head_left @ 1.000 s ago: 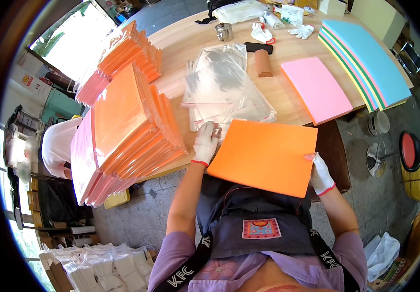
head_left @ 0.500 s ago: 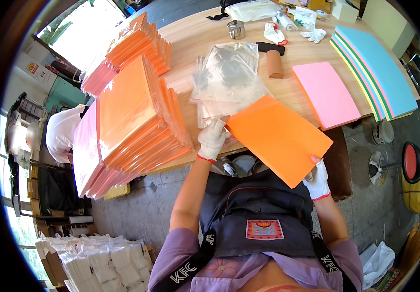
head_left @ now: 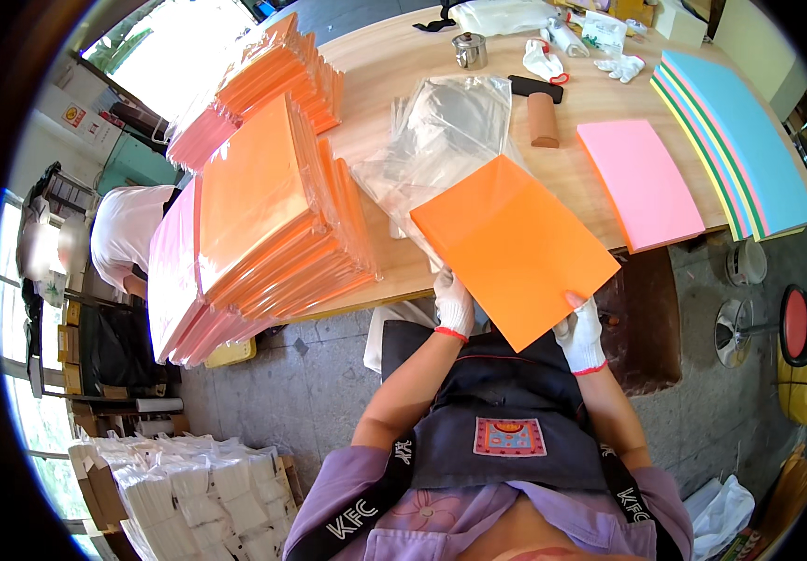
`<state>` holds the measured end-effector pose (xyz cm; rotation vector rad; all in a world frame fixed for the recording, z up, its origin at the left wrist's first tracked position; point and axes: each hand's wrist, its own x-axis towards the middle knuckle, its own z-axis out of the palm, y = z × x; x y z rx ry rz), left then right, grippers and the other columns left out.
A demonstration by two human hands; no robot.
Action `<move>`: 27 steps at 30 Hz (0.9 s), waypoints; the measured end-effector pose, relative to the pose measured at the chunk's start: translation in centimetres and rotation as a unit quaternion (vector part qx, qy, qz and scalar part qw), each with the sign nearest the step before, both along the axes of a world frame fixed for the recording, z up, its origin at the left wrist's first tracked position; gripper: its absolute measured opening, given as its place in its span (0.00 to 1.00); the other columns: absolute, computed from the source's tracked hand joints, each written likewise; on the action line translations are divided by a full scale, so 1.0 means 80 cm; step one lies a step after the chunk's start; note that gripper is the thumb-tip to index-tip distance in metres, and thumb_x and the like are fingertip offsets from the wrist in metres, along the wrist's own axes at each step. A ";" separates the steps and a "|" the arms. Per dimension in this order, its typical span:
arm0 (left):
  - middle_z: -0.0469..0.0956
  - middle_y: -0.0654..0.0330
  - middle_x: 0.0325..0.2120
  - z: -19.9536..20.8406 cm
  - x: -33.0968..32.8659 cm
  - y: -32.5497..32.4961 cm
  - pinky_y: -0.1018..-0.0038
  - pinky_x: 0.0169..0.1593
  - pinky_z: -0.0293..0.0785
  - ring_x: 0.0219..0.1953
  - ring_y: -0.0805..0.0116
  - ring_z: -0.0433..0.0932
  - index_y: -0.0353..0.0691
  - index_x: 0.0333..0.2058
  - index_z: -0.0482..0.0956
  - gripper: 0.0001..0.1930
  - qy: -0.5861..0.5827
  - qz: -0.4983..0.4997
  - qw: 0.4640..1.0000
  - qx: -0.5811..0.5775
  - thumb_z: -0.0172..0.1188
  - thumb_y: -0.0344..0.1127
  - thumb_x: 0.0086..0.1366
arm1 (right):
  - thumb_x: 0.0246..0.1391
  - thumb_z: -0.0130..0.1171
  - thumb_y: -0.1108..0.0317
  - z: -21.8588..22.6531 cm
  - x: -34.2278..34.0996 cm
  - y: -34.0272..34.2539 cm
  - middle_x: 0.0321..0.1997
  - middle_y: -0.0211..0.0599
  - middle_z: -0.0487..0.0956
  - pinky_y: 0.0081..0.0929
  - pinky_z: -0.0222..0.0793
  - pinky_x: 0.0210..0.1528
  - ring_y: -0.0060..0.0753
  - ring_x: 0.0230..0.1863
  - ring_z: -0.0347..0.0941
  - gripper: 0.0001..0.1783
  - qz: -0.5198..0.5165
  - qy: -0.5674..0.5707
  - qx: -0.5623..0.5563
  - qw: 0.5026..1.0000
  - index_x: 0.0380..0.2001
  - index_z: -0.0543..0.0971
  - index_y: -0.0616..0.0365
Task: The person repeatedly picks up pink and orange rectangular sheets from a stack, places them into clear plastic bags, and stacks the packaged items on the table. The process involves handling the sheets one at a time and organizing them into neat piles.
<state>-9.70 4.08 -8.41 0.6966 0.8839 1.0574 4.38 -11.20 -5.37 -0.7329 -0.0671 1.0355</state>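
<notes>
A stack of orange paper (head_left: pixel 516 248) is tilted in front of me over the table's near edge. My right hand (head_left: pixel 579 335), in a white knit glove with bare fingertips, grips its lower right edge, thumb on top. My left hand (head_left: pixel 453 304), gloved too, is closed at the lower left edge, its fingertips hidden beneath the paper. Clear plastic bags (head_left: pixel 450 122) lie just beyond, and the paper's far corner overlaps them. Whether any plastic covers the paper, I cannot tell.
Bagged orange and pink paper packs (head_left: pixel 254 206) stand piled at left. A pink paper stack (head_left: pixel 642 182) and a multicoloured stack (head_left: pixel 740 140) lie at right. Beyond the bags are a brown block (head_left: pixel 542 120), a metal cup (head_left: pixel 469 51) and loose gloves (head_left: pixel 620 68). Another person (head_left: pixel 128 234) bends at far left.
My left hand has moved down and right from the paper's left corner to below its lower left edge. The paper and my right hand have shifted left, and the nearest plastic has moved.
</notes>
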 end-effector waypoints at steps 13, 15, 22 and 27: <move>0.78 0.58 0.35 -0.048 -0.078 -0.065 0.77 0.38 0.75 0.34 0.71 0.78 0.31 0.44 0.71 0.12 0.160 -0.153 0.975 -0.017 0.52 0.29 0.63 | 0.53 0.53 0.66 -0.009 -0.070 -0.059 0.19 0.33 0.73 0.17 0.57 0.09 0.22 0.11 0.65 0.10 0.036 -0.044 -0.115 0.992 0.36 0.68 0.58; 0.78 0.57 0.37 -0.037 -0.079 -0.075 0.75 0.40 0.75 0.36 0.69 0.77 0.31 0.44 0.71 0.12 0.154 -0.162 0.975 -0.010 0.53 0.29 0.63 | 0.53 0.53 0.65 -0.005 -0.065 -0.060 0.19 0.33 0.73 0.16 0.57 0.09 0.21 0.11 0.65 0.10 0.039 -0.053 -0.108 0.992 0.36 0.68 0.59; 0.78 0.57 0.39 -0.050 -0.090 -0.074 0.77 0.45 0.72 0.40 0.70 0.77 0.28 0.44 0.72 0.13 0.183 -0.256 0.944 0.103 0.53 0.27 0.62 | 0.53 0.53 0.66 -0.011 -0.073 -0.038 0.21 0.33 0.74 0.17 0.56 0.09 0.22 0.11 0.66 0.11 0.038 -0.084 -0.072 0.993 0.38 0.69 0.57; 0.78 0.55 0.39 -0.049 -0.092 -0.074 0.78 0.43 0.72 0.41 0.72 0.76 0.28 0.42 0.73 0.12 0.232 -0.259 0.933 0.090 0.53 0.30 0.62 | 0.54 0.53 0.66 -0.021 -0.077 -0.037 0.21 0.32 0.72 0.19 0.58 0.12 0.24 0.14 0.66 0.11 0.037 -0.050 -0.062 0.996 0.38 0.68 0.59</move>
